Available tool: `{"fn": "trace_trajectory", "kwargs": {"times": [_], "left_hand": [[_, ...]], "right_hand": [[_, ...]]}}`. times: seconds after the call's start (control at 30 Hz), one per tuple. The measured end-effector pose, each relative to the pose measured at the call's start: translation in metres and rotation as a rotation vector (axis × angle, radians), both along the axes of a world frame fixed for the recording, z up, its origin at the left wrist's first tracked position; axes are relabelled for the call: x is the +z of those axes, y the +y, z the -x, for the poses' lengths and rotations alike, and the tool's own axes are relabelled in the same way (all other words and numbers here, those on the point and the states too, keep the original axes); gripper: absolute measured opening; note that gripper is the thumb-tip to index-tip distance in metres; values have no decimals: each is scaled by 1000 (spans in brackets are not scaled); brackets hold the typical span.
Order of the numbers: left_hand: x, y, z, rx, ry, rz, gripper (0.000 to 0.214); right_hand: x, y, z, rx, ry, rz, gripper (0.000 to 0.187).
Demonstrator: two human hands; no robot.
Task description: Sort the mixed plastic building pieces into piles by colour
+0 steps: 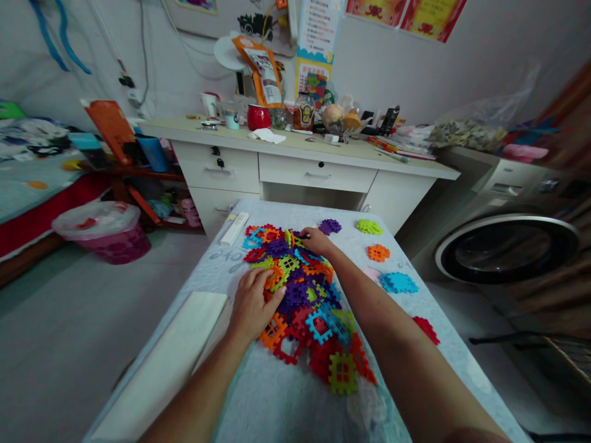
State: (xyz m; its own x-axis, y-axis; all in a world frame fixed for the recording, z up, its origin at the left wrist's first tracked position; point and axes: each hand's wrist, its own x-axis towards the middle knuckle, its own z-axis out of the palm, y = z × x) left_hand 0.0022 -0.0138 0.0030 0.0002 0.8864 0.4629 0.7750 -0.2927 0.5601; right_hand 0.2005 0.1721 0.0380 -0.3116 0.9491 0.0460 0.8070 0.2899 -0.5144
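Observation:
A heap of colourful interlocking plastic tiles (302, 295) lies in the middle of a small table with a pale cloth (286, 406). My left hand (253, 304) rests flat on the heap's left edge, fingers spread over orange and green tiles. My right hand (316, 241) reaches to the far end of the heap, fingers curled on a tile there. Sorted apart on the right lie a purple tile (330, 226), a green tile (369, 227), an orange tile (378, 252), a blue tile (399, 283) and a red tile (425, 329).
A cream flat box (166, 363) lies on the table's left side and a small white box (234, 229) at the far left. A cluttered white desk (295, 160) stands ahead, a washing machine (508, 246) to the right, a pink lined bin (104, 231) on the floor left.

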Motion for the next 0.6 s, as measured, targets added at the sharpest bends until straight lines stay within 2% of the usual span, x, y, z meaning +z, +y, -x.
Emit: {"fn": "trace_trajectory", "kwargs": {"times": [0.23, 0.4, 0.47, 0.6], "left_hand": [[0, 0, 0, 13, 3, 1, 45], [-1, 0, 0, 15, 20, -1, 44], [-1, 1, 0, 14, 27, -3, 44], [-2, 1, 0, 10, 32, -8, 41]], "right_hand": [[6, -18, -12, 59, 254, 72, 15], [9, -21, -27, 96, 628, 150, 10], [12, -18, -35, 8, 802, 156, 11], [13, -7, -55, -448, 1101, 160, 14]]}}
